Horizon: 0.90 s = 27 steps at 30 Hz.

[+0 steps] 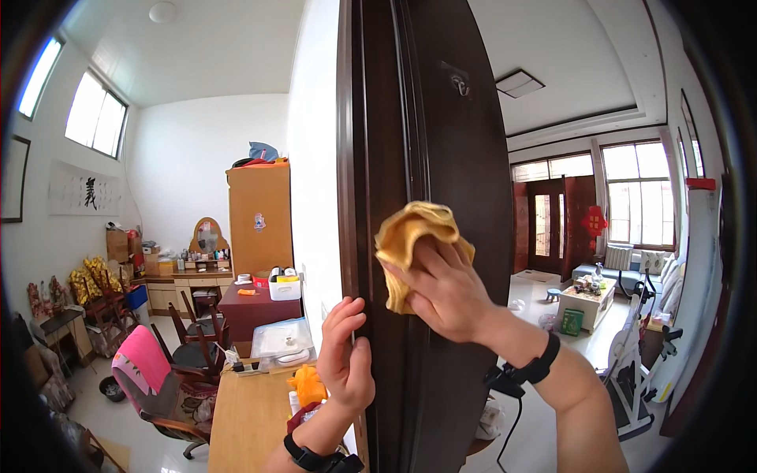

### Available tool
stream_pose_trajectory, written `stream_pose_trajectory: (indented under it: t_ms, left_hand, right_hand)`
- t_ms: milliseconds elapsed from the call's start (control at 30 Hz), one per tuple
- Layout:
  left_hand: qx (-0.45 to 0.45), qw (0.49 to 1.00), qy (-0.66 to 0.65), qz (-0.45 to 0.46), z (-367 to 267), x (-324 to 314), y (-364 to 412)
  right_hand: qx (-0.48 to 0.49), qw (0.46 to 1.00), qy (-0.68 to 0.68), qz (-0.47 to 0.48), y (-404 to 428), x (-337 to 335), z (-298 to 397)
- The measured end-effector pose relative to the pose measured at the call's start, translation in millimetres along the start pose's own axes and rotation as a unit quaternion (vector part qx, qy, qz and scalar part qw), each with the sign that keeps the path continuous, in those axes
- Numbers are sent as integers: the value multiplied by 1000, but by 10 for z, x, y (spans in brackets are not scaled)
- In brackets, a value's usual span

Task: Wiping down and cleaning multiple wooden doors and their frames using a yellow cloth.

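My right hand (452,290) grips a folded yellow cloth (414,227) and holds it against a dark brown door (464,154). The cloth is bunched over the fingertips near the moulding along the door's side. My left hand (348,360) is raised beside the dark door frame (349,177), its thumb apart from the fingers and nothing in it. Whether those fingertips touch the frame I cannot tell. A metal hook (460,86) is fixed high on the door. Both wrists wear black straps with small devices; a cable hangs from the right one.
Below my left hand stands a wooden table (248,420) bearing a clear plastic box (282,340) and an orange item (307,384). An office chair (148,378) is further left. Through the doorway on the right are an exercise bike (630,366) and a low table (591,301).
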State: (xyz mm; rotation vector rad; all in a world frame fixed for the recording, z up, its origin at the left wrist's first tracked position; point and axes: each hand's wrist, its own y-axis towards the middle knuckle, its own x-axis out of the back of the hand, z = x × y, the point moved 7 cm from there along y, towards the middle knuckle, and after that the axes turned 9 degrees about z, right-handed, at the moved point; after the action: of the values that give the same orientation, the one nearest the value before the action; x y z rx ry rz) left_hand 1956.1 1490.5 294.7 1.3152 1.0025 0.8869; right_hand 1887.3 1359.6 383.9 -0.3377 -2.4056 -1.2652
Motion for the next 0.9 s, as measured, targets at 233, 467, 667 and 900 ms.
stream_pose_trajectory:
  t_ms: [233,467,667,900]
  left_hand:
    - [4,999,-33,-10,-36,44,-11]
    - [27,988,-149,-29,85,35,-7]
    - [96,927,-349,-101,242,156,-240]
    - [195,924,-291,-151,340,429,-711]
  right_hand:
    - [54,971,-185,-144,1229,560,-355]
    - [-3,962,-214,-167,1740,670,-871]
    - [19,976,-189,-110,1338,422,-186]
    - [40,987,-154,-17,650,-16,606]
